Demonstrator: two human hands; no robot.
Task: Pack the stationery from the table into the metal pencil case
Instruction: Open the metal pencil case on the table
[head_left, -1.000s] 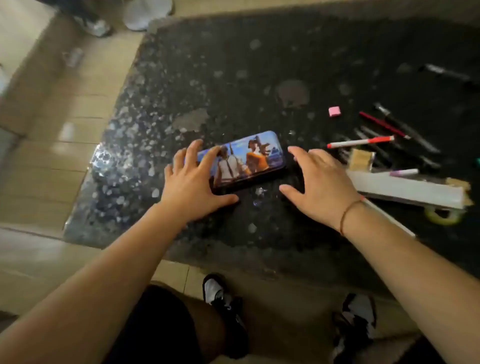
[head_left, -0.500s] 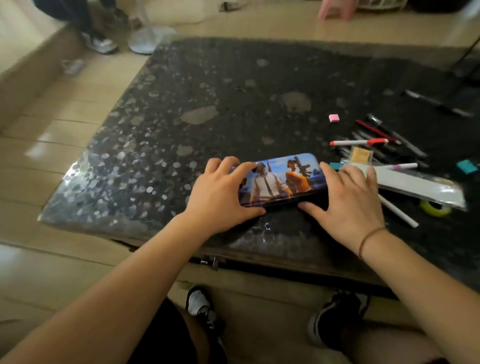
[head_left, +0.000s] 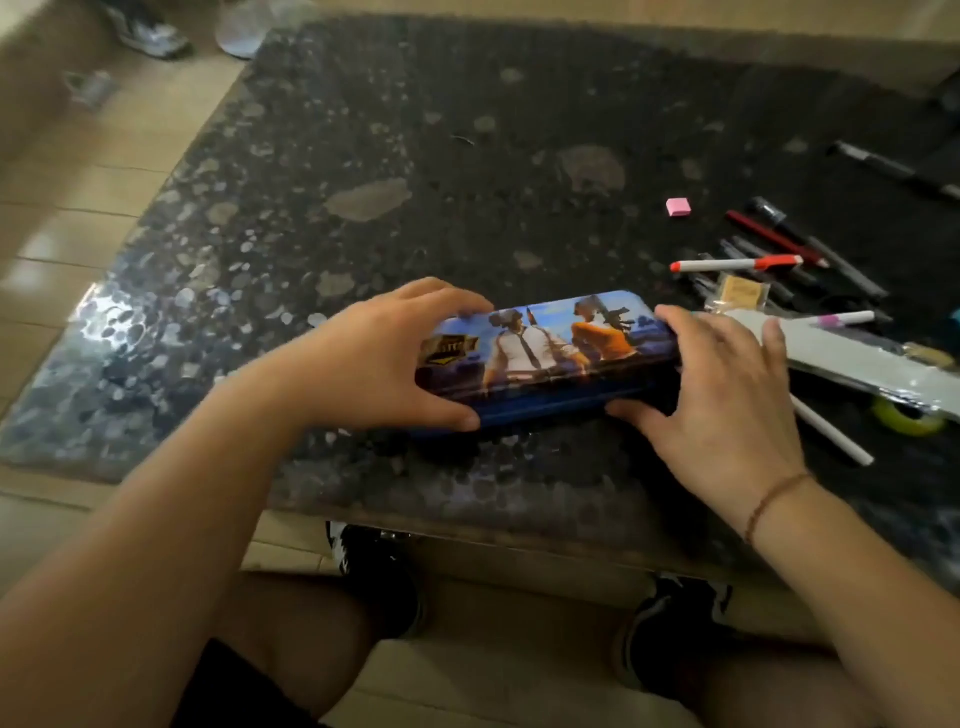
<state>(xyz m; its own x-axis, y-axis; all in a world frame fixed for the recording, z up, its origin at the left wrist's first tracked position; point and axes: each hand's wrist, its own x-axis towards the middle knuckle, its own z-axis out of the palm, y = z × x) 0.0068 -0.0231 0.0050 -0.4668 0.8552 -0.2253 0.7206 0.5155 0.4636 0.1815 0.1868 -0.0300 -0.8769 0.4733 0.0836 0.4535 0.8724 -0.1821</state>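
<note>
Left hand (head_left: 374, 358): curled around the left end of the pencil case (head_left: 545, 358), fingers over the far edge, thumb on the near side.
Right hand (head_left: 727, 395): gripping the right end, fingers spread over the lid, thumb on the near side.
Pencil case: lid closed, near the front edge of the dark worktop (head_left: 415, 156).
Stationery: pens (head_left: 737, 265), pink eraser (head_left: 678, 207) and ruler (head_left: 857, 353) lie right of the case.

Both forearms are bare, with no sleeves. A thin brown cord bracelet (head_left: 774, 501) circles the right wrist. Dark shorts (head_left: 228, 691) cover the lap, and black shoes with white trim (head_left: 384, 577) are on the feet.
</note>
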